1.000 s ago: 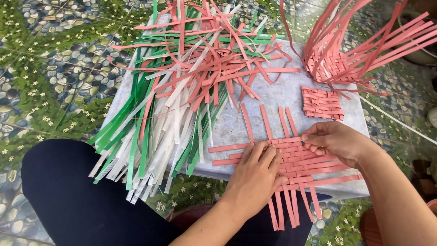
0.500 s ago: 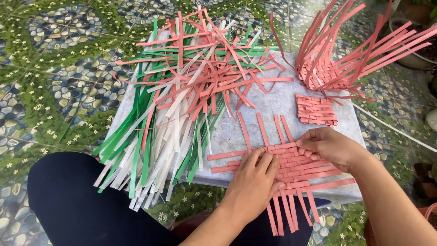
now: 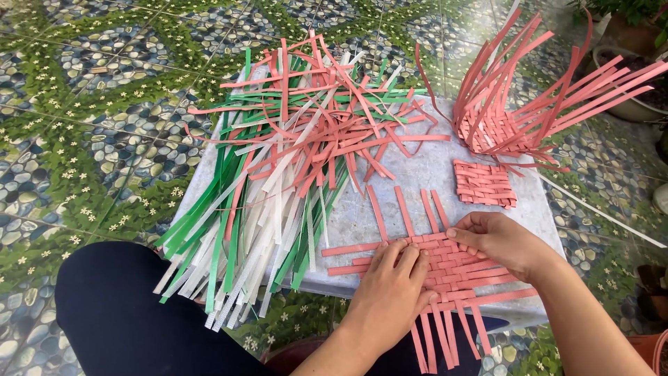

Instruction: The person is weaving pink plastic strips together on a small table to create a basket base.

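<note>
A flat woven mat of pink strips point(image 3: 456, 273) lies at the near edge of a grey slab point(image 3: 424, 174). My left hand point(image 3: 390, 296) presses flat on the mat's left side, fingers spread. My right hand point(image 3: 497, 240) rests on its upper right corner, fingertips pinching the ends of the pink strips there. Loose strip ends stick out of the mat to the left, to the far side and over the slab's near edge.
A heap of loose pink, green and white strips point(image 3: 278, 174) covers the slab's left half. A small finished pink woven square point(image 3: 485, 184) lies beside a half-woven pink basket point(image 3: 515, 118) with upright strips. Patterned pebble floor point(image 3: 83, 125) surrounds; my dark-trousered knee point(image 3: 132, 313) is bottom left.
Both hands stay on the pink mat. My right hand's fingers have shifted slightly along the mat's upper edge; the view has tilted a little.
</note>
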